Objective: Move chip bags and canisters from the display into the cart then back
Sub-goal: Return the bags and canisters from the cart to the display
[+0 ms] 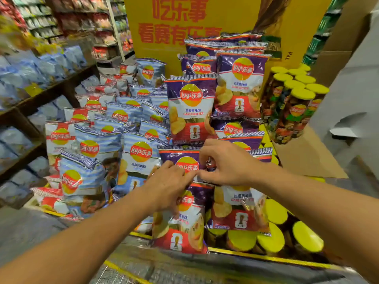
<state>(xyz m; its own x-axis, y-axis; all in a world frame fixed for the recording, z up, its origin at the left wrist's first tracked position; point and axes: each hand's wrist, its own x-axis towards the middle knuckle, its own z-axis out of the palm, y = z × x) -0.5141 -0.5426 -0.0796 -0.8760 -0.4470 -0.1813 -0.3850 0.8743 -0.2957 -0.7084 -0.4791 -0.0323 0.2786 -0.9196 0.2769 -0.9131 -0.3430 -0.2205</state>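
Observation:
Purple Lay's garlic-butter chip bags (190, 111) are stacked in the middle of the display, with blue-striped bags (141, 158) to their left. Yellow-lidded canisters stand upright at the upper right (295, 103) and lie on their sides at the lower right (274, 212). My left hand (168, 185) lies over the top of a front purple bag (182, 224), thumb under its upper edge. My right hand (227, 162) has curled fingers and pinches the top edge of the neighbouring purple bag (238, 210). The two hands almost touch.
A yellow promotional board (225, 17) backs the display. A cardboard box (307, 156) sits to the right of the canisters. Dark wooden shelves with blue bags (41, 95) line the left side. A blurred grey surface with a yellow edge (266, 258) runs below the display.

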